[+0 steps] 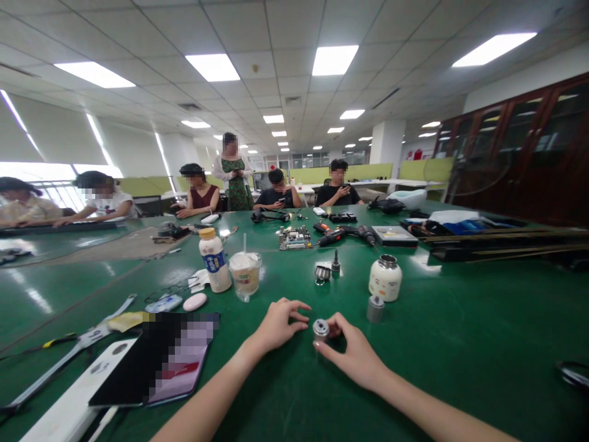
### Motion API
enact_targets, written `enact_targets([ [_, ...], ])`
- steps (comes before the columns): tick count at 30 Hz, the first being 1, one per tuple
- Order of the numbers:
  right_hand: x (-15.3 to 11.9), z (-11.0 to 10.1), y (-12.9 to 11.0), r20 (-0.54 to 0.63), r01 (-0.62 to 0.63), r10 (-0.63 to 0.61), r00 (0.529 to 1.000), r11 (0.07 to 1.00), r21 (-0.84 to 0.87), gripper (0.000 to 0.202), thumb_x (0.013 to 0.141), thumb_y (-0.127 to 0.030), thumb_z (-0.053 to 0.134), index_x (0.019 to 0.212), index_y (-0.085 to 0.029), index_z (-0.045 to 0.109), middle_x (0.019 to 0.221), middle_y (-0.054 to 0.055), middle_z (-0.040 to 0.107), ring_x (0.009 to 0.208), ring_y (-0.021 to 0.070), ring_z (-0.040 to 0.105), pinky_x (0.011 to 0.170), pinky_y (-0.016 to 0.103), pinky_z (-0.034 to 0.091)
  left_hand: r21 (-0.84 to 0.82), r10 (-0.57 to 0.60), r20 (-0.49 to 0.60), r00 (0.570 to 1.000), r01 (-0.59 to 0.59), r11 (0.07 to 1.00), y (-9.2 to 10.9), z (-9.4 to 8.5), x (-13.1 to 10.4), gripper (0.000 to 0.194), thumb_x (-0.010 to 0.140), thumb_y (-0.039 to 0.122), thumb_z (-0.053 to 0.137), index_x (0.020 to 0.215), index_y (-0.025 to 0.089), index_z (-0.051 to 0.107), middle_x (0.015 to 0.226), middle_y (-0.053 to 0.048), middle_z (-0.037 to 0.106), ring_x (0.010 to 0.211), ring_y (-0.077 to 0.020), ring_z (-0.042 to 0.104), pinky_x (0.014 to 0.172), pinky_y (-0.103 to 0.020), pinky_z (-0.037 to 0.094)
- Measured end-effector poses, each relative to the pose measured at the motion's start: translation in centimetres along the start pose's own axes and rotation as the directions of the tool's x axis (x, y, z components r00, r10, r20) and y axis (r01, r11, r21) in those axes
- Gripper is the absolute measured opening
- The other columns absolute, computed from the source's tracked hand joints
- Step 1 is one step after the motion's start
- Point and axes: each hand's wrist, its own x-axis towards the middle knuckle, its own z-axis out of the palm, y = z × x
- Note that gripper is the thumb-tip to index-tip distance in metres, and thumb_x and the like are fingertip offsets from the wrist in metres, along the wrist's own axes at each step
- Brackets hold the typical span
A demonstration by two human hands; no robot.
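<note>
A small silver metal cylinder point(321, 331) with holes in its top stands upright on the green table in front of me. My right hand point(352, 350) grips it from the right, thumb and fingers around its side. Just to its left, my left hand point(283, 322) is apart from it, fingers spread and curved, holding nothing. A second metal cylinder point(375, 309) stands to the right, in front of a cream jar point(385, 279) with painted faces and an open metal mouth. Beyond my hands are a metal cap with a loop point(323, 274) and a dark pointed metal part point(335, 264).
On the left are a tablet point(156, 359), a drink bottle point(215, 261), a plastic cup with a straw point(245, 276) and a pink oval object point(195, 301). Farther back lie a circuit board point(295, 237) and power drills point(338, 236). Several people sit or stand beyond.
</note>
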Motion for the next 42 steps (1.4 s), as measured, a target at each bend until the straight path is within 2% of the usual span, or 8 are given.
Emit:
enact_targets([
  [6, -0.1, -0.1, -0.2, 0.001, -0.014, 0.014, 1.000, 0.999, -0.029, 0.021, 0.075, -0.026, 0.070, 0.088, -0.023, 0.054, 0.088, 0.001, 0.067, 0.082, 0.0190, 0.063, 0.076, 0.030, 0.048, -0.073, -0.033, -0.050, 0.998, 0.029, 0.997, -0.1, 0.0, 0.2, 0.036, 0.071, 0.024, 0.077, 0.105, 0.022, 0.066, 0.081, -0.001, 0.079, 0.093, -0.0239, 0.070, 0.091, -0.037, 0.044],
  [10, -0.1, 0.0, -0.1, -0.004, -0.011, 0.011, 1.000, 0.999, -0.036, 0.021, 0.075, -0.026, 0.070, 0.087, -0.023, 0.054, 0.087, 0.000, 0.066, 0.081, 0.0188, 0.062, 0.075, 0.030, 0.048, -0.148, -0.011, -0.116, 0.993, -0.007, 0.989, 2.1, -1.0, 0.4, 0.033, 0.078, 0.029, 0.071, 0.109, 0.021, 0.062, 0.086, -0.002, 0.078, 0.088, -0.0210, 0.072, 0.086, -0.031, 0.049],
  [16, -0.1, 0.0, 0.1, 0.000, 0.011, -0.011, 1.000, 1.000, -0.026, 0.019, 0.078, -0.027, 0.069, 0.088, -0.023, 0.053, 0.087, 0.000, 0.067, 0.081, 0.0183, 0.062, 0.075, 0.029, 0.048, -0.150, 0.077, -0.088, 0.993, -0.089, 0.985, 5.1, -1.7, -0.2, 0.035, 0.073, 0.026, 0.077, 0.106, 0.024, 0.065, 0.080, 0.002, 0.078, 0.094, -0.0227, 0.068, 0.091, -0.035, 0.043],
  [20, -0.1, 0.0, 0.0, -0.007, 0.009, -0.009, 1.000, 0.999, -0.036, 0.018, 0.078, -0.028, 0.068, 0.086, -0.023, 0.053, 0.085, 0.000, 0.066, 0.080, 0.0183, 0.062, 0.073, 0.030, 0.048, -0.139, 0.094, -0.034, 0.995, -0.098, 0.985, 5.1, -1.4, -0.5, 0.035, 0.075, 0.025, 0.074, 0.108, 0.025, 0.065, 0.081, 0.001, 0.078, 0.097, -0.0241, 0.066, 0.092, -0.038, 0.040],
  [25, 0.0, 0.0, 0.1, -0.004, 0.010, -0.010, 1.000, 0.999, -0.045, 0.019, 0.077, -0.027, 0.069, 0.086, -0.023, 0.053, 0.087, 0.000, 0.066, 0.079, 0.0184, 0.062, 0.072, 0.030, 0.048, -0.093, 0.126, -0.017, 0.992, -0.127, 0.988, 5.6, -1.5, -0.7, 0.045, 0.076, 0.024, 0.070, 0.119, 0.029, 0.059, 0.104, 0.001, 0.074, 0.106, -0.0247, 0.059, 0.093, -0.038, 0.038],
  [32, -0.1, 0.0, 0.2, -0.004, 0.009, -0.009, 1.000, 1.000, -0.012, 0.018, 0.078, -0.025, 0.068, 0.087, -0.023, 0.053, 0.086, 0.000, 0.066, 0.081, 0.0180, 0.063, 0.073, 0.030, 0.048, -0.036, 0.098, -0.070, 0.993, -0.101, 0.994, 5.8, -1.1, -0.6, 0.034, 0.078, 0.028, 0.071, 0.111, 0.026, 0.063, 0.079, 0.003, 0.077, 0.095, -0.0247, 0.062, 0.090, -0.038, 0.037],
  [38, -0.1, 0.1, 0.1, -0.006, 0.008, -0.008, 1.000, 1.000, -0.014, 0.018, 0.078, -0.025, 0.069, 0.087, -0.023, 0.053, 0.087, 0.000, 0.067, 0.082, 0.0180, 0.063, 0.075, 0.030, 0.048, -0.088, 0.108, -0.088, 0.990, -0.116, 0.989, 5.7, -1.7, -0.4, 0.032, 0.079, 0.025, 0.070, 0.109, 0.026, 0.060, 0.082, 0.003, 0.077, 0.091, -0.0208, 0.068, 0.091, -0.033, 0.041],
  [42, -0.1, 0.1, 0.1, -0.008, -0.002, 0.002, 1.000, 1.000, -0.024, 0.019, 0.077, -0.025, 0.069, 0.088, -0.023, 0.054, 0.088, 0.000, 0.068, 0.083, 0.0188, 0.063, 0.076, 0.030, 0.049, -0.082, 0.082, -0.115, 0.990, -0.091, 0.992, 4.1, -2.4, 0.1, 0.033, 0.080, 0.027, 0.069, 0.111, 0.025, 0.058, 0.088, 0.000, 0.077, 0.093, -0.0210, 0.069, 0.093, -0.034, 0.042],
])
